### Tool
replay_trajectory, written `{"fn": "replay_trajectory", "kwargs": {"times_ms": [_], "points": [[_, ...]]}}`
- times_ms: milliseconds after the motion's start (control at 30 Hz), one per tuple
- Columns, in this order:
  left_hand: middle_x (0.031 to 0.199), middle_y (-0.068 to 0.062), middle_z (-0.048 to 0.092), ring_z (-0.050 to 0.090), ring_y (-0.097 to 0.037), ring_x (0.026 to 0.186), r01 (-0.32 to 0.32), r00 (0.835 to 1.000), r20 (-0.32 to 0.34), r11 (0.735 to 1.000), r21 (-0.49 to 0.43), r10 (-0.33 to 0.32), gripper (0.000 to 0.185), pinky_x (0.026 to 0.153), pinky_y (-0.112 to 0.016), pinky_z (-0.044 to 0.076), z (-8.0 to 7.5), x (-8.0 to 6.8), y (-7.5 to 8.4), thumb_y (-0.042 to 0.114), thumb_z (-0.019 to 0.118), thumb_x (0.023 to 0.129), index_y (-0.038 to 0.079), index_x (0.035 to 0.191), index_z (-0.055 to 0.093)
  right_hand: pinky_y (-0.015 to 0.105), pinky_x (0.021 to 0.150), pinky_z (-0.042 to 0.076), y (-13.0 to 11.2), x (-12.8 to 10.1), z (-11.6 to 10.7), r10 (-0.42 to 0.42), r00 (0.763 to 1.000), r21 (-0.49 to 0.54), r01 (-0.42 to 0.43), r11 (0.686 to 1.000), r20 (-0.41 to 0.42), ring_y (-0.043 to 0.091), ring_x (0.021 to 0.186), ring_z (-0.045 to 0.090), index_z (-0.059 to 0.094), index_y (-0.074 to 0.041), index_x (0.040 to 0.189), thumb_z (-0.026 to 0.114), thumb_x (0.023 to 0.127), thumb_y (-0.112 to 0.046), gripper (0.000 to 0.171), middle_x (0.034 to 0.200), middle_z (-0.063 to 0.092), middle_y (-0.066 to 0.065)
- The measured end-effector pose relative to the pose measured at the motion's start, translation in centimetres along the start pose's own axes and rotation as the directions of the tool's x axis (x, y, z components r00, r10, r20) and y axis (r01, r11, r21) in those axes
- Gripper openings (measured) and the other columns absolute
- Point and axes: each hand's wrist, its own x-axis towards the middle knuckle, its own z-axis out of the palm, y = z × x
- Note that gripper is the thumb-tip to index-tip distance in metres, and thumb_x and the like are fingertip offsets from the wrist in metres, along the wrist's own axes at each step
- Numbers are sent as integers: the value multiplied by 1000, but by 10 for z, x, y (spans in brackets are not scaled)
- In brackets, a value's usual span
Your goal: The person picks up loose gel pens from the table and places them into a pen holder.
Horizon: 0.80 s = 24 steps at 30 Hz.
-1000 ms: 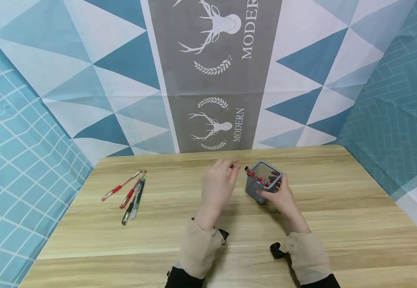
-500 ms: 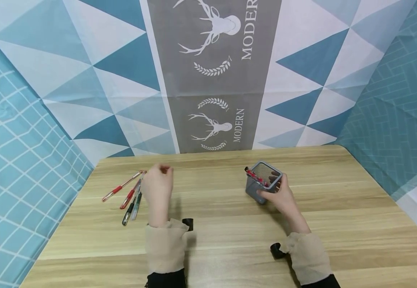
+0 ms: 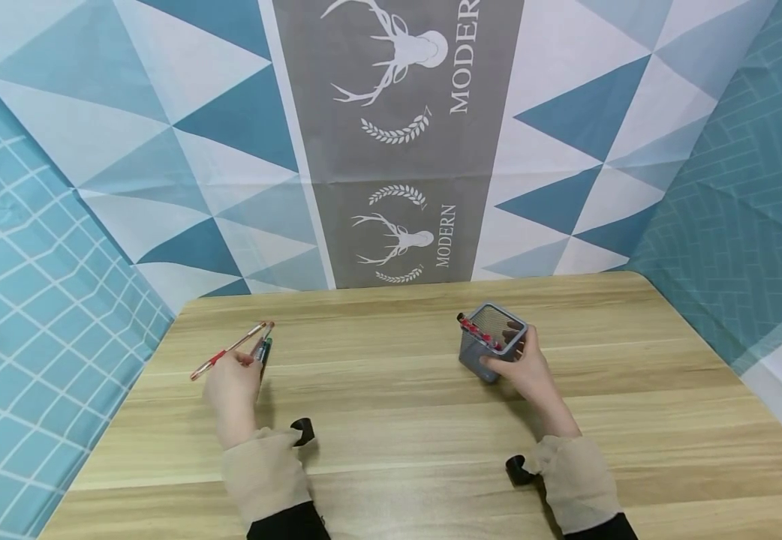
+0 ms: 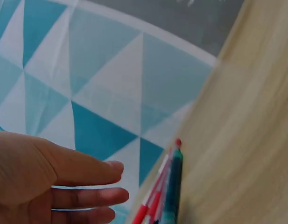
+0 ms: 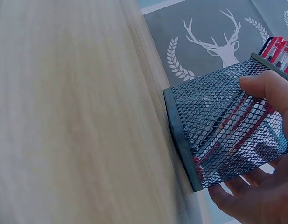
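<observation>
Since the earlier view, the left hand (image 3: 232, 386) has swung away from the mesh pen holder (image 3: 492, 341) to the loose pens (image 3: 256, 351) lying at ten o'clock on the wooden surface (image 3: 398, 420). Its fingers (image 4: 94, 184) are straight and relaxed, holding nothing, with the pens just past their tips. The pens' long axes run from seven to one o'clock, roughly in line with the fingers. At two o'clock, the right hand (image 3: 526, 371) grips the tilted holder, thumb on its mesh wall, with red pens (image 5: 279, 49) already inside. The left hand is far nearer the loose pens.
</observation>
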Motion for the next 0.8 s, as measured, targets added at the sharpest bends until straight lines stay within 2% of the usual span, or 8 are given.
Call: {"fn": "replay_trajectory", "kwargs": {"times_ms": [100, 167, 300, 367, 500, 700, 800], "points": [[85, -20, 64, 58, -36, 71, 30, 999, 33, 999, 44, -32, 17, 55, -43, 42, 0, -1, -8, 13, 57, 79, -1, 85, 65, 47, 104, 30, 1, 0, 0, -12, 1000, 2, 12, 1000, -2, 37, 123, 36, 20, -4, 135, 72, 73, -9, 81, 134, 34, 23], [83, -22, 62, 57, -36, 72, 69, 994, 81, 995, 74, -75, 18, 54, -43, 42, 0, -2, -11, 15, 58, 77, -2, 82, 63, 47, 103, 30, 1, 0, 0, -12, 1000, 5, 12, 1000, 0, 37, 123, 36, 20, -4, 135, 72, 73, -9, 81, 133, 34, 23], [85, -24, 59, 57, -40, 78, 173, 969, 157, 979, 110, -189, 21, 55, -44, 42, 1, -3, -14, 18, 60, 76, -2, 78, 61, 47, 104, 29, 0, 0, 0, -16, 1000, 4, 15, 1000, 6, 37, 125, 35, 20, -4, 135, 73, 74, -10, 81, 135, 34, 23], [86, -25, 58, 56, -41, 81, 205, 959, 172, 971, 120, -223, 19, 57, -45, 43, 2, -3, -14, 18, 60, 76, -1, 76, 58, 47, 104, 29, 0, 0, 0, -11, 1000, 3, 11, 1000, 8, 37, 125, 35, 20, -4, 135, 73, 74, -11, 81, 135, 34, 23], [85, -23, 56, 54, -37, 79, 213, 948, 205, 965, 155, -243, 16, 61, -46, 43, 5, -2, -14, 14, 58, 74, -2, 77, 54, 47, 104, 29, -2, -1, -1, -5, 1000, -2, 5, 1000, 9, 37, 125, 35, 20, -5, 136, 73, 74, -12, 82, 135, 33, 23], [89, -23, 55, 53, -37, 84, 217, 921, 272, 947, 235, -279, 30, 75, -49, 41, 6, -1, -7, 17, 66, 73, -6, 87, 54, 47, 105, 28, -3, -2, -1, -4, 1000, -4, 4, 1000, 14, 37, 126, 34, 19, -5, 137, 73, 74, -13, 83, 135, 33, 23], [92, -25, 55, 53, -39, 87, 213, 917, 283, 945, 249, -282, 27, 78, -50, 41, 6, -1, -5, 14, 61, 75, -7, 90, 54, 47, 105, 27, -3, -2, -1, -4, 1000, -1, 4, 1000, 15, 37, 126, 33, 18, -6, 137, 73, 74, -13, 83, 136, 32, 23]]}}
